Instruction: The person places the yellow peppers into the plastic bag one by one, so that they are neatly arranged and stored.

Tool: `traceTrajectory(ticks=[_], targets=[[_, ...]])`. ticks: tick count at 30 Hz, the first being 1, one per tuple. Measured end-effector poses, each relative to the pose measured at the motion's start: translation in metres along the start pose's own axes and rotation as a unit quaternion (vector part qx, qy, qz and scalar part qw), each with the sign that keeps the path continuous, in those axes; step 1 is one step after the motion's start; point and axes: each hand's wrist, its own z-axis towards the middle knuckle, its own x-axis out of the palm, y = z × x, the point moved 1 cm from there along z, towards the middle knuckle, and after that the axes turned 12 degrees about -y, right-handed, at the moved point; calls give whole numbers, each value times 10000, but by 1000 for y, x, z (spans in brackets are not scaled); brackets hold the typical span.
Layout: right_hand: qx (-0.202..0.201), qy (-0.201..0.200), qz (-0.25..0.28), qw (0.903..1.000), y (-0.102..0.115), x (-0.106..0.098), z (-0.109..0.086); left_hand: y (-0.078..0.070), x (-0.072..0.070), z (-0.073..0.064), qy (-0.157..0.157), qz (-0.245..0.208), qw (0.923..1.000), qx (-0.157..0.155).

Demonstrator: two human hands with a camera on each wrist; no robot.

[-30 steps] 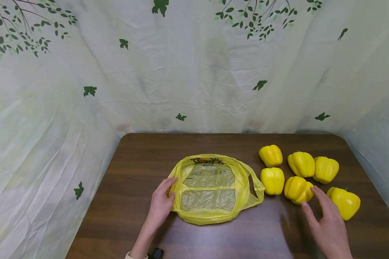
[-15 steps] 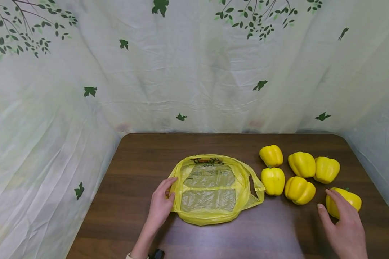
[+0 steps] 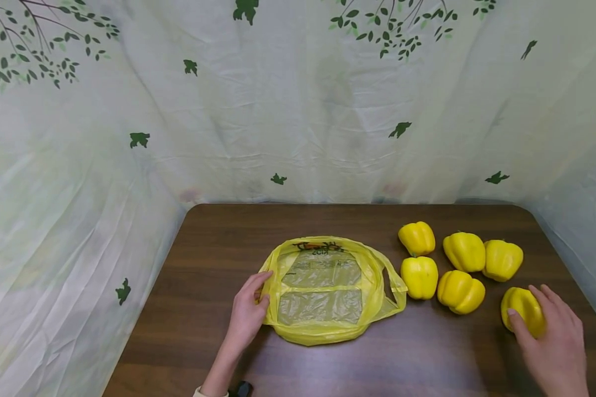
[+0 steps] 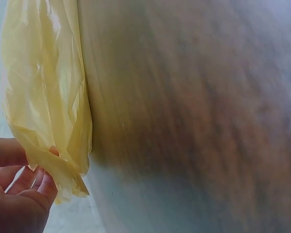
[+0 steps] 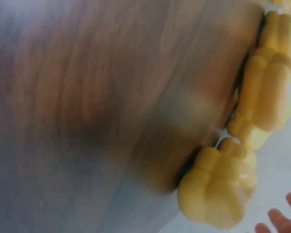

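A dark brown wooden surface [image 3: 328, 220] with rounded far corners carried everything. A flattened yellow plastic bag [image 3: 328, 289] lay on it a little left of the middle, its mouth spread wide and one handle loop [image 3: 394, 284] trailing to the right. Just beside that loop, six yellow bell peppers rested on the wood: one at the back [image 3: 416, 237], one in front of it [image 3: 419, 277], a touching pair further right [image 3: 464, 251] [image 3: 503, 259], another nearer [image 3: 460, 291], and the last apart near the right edge [image 3: 523, 310].
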Motion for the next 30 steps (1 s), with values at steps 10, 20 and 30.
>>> traceTrajectory(ticks=[10,20,30], targets=[[630,546,-432,9956,-13,3,14,1,0,-2,-18,26,9999,-117],[1366,1050,-448,9840,-28,13,18,-1,-1,-1,-37,39,9999,-140],[2281,1584,-394,9599,-33,13,20,-2,-2,0,-18,63,9998,-166]])
